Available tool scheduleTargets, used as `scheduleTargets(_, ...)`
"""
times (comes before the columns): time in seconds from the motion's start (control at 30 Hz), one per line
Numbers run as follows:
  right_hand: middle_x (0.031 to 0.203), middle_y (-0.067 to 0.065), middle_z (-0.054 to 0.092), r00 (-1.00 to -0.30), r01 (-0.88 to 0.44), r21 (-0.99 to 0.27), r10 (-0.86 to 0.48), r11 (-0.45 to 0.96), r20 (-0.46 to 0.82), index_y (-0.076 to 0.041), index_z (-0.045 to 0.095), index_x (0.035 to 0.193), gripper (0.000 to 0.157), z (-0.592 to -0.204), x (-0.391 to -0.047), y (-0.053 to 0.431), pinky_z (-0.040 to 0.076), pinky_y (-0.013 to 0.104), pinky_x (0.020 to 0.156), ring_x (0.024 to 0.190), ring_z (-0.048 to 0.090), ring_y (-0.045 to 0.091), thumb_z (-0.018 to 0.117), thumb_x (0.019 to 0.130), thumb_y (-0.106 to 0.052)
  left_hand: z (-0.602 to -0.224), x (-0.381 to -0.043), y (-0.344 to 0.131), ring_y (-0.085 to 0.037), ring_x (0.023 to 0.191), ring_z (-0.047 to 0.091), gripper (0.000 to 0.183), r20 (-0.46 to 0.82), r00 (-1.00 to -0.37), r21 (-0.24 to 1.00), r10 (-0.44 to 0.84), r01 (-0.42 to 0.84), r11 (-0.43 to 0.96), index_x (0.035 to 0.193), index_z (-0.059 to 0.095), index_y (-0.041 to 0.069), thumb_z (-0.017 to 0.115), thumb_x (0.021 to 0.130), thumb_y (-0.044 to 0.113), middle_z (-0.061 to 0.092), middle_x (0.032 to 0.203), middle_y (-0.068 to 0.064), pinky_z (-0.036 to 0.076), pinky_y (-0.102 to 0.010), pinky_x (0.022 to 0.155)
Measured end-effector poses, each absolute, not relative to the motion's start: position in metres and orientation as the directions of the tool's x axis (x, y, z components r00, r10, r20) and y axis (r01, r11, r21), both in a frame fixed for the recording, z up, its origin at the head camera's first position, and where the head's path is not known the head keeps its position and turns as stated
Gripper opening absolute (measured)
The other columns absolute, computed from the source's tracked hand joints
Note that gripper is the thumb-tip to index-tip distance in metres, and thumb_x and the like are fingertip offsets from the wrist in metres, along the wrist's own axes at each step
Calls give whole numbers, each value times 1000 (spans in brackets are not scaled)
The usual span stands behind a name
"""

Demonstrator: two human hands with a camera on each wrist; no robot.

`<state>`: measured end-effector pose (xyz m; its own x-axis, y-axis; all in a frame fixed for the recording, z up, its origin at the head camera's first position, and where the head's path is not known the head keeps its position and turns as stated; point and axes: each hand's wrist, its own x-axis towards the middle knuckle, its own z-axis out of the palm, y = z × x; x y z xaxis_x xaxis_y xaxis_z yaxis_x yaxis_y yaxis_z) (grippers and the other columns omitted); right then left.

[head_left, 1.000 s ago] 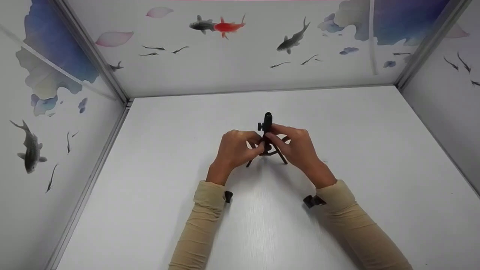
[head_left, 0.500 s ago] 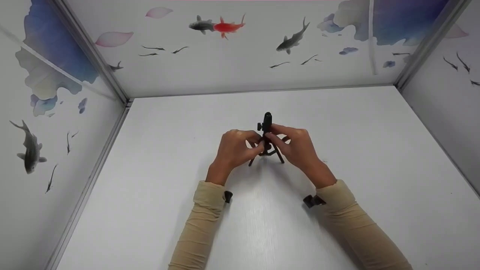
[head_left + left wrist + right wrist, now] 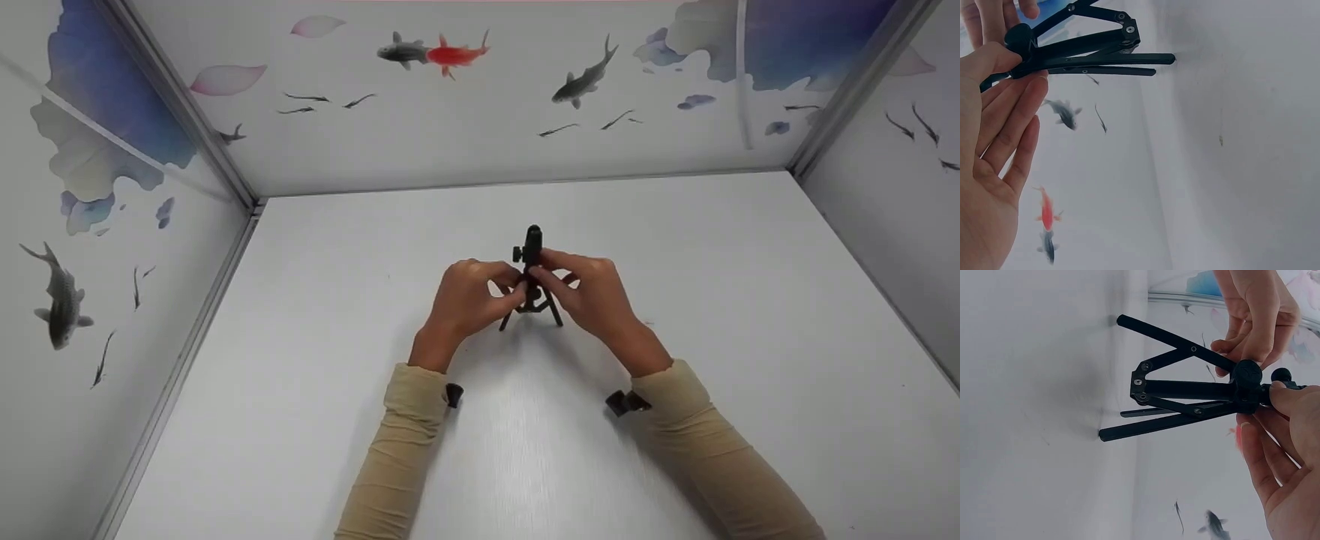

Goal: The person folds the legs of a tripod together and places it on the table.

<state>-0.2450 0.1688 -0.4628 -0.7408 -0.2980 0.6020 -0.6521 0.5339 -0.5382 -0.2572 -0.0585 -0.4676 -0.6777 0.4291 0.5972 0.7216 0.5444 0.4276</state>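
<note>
A small black tripod (image 3: 533, 238) stands upright near the middle of the white table, between the two hands. Its splayed legs (image 3: 1157, 427) are joined by hinged braces to a centre column (image 3: 1190, 390). From the left, my left hand (image 3: 472, 300) pinches the tripod at the collar where the legs meet, thumb beside a round knob (image 3: 1018, 37). My right hand (image 3: 592, 289) holds it slightly higher from the right, thumb and fingers just under the head. In the right wrist view, the right thumb lies by a small knob (image 3: 1281, 375). The fingers partly cover the collar.
The white tabletop (image 3: 330, 300) is bounded by a back panel (image 3: 480, 142) and side panels, printed with fish and leaves. Metal framing (image 3: 225, 157) runs along the corners. Small black devices (image 3: 627, 403) sit at both sleeve cuffs.
The tripod's legs have drawn inward, so their feet stand closer together. Both hands keep their hold and shift very slightly left with the tripod.
</note>
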Motion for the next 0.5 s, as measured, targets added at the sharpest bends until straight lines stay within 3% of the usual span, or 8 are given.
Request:
scheduleTargets(0.37, 112, 5, 85, -746, -647, -545, -296, 533, 596, -13, 78, 133, 30, -463, -246, 170, 65, 36, 70, 99, 82, 18, 75, 104, -21, -465, -258, -57, -10, 74, 77, 12, 604, -667, 426, 436, 732, 531, 102, 86, 12, 77, 96, 16, 85, 89, 3, 59, -35, 74)
scheduleTargets(0.5, 111, 6, 85, -738, -655, -532, -303, 536, 603, -12, 79, 132, 29, -463, -246, 170, 66, 36, 70, 97, 82, 19, 75, 104, -20, -466, -258, -58, -15, 75, 79, 12, 601, -679, 472, 422, 728, 498, 103, 86, 9, 77, 96, 14, 85, 91, 0, 61, -41, 75)
